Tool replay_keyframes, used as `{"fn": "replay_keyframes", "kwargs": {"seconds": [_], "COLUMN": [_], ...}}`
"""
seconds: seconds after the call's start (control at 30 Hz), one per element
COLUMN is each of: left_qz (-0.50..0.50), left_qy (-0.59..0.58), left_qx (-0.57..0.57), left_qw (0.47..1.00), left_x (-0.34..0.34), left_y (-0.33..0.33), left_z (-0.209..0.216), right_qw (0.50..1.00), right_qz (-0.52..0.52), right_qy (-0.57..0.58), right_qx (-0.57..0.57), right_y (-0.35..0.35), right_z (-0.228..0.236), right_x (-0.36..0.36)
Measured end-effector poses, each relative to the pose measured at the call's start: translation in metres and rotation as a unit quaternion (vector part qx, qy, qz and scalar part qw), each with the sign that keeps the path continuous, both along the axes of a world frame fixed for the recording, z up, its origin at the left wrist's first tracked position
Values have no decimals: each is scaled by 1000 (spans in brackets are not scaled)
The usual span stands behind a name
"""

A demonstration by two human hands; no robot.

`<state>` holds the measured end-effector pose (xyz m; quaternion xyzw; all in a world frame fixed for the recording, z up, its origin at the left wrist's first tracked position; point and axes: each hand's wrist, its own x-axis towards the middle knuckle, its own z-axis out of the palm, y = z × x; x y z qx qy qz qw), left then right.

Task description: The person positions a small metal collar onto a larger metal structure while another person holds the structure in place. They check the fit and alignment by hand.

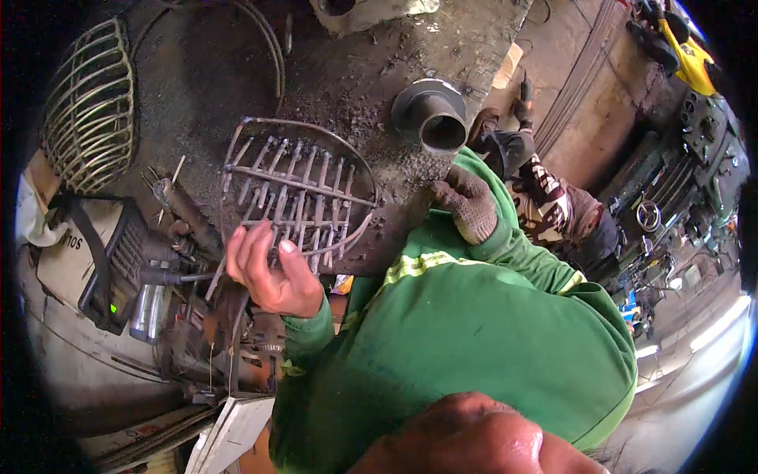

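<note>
A round metal grille (296, 186), made of thin rods welded across a bent ring, lies on the dark worktable near its front edge. My bare left hand (272, 268) is at the grille's near side, fingers bent and thumb apart; whether the fingertips touch the rods I cannot tell. My right hand (466, 205), in a knitted work glove, is at the table edge with its fingers curled in. Anything inside that glove's grip is hidden. Just beyond it stands a flanged metal pipe piece (430, 114), its round opening facing me.
A curved barred metal basket (91, 107) sits at the far left. Below it is a welding machine (83, 257) with a green light, beside cables and a metal cylinder (150, 308). To the right, a co-worker (553, 193) crouches on the floor holding a tool; another person in yellow (691, 59) is farther off.
</note>
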<state>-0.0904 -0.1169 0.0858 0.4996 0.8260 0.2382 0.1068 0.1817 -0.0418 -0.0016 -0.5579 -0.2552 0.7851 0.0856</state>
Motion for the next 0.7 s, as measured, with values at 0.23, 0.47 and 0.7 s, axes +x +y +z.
{"fn": "replay_keyframes", "kwargs": {"seconds": [0.23,0.47,0.7], "left_qz": [18,28,16], "left_qy": [-18,-67,-33], "left_qx": [4,1,2], "left_qw": [1000,997,999], "left_x": [1,2,4], "left_y": [1,-1,4], "left_z": [0,7,7], "right_qw": [1000,999,1000], "right_qz": [10,34,10], "right_qy": [-13,-24,16], "right_qx": [-6,24,19], "right_y": [0,8,3], "right_z": [0,7,-2], "right_x": [0,-4,-2]}}
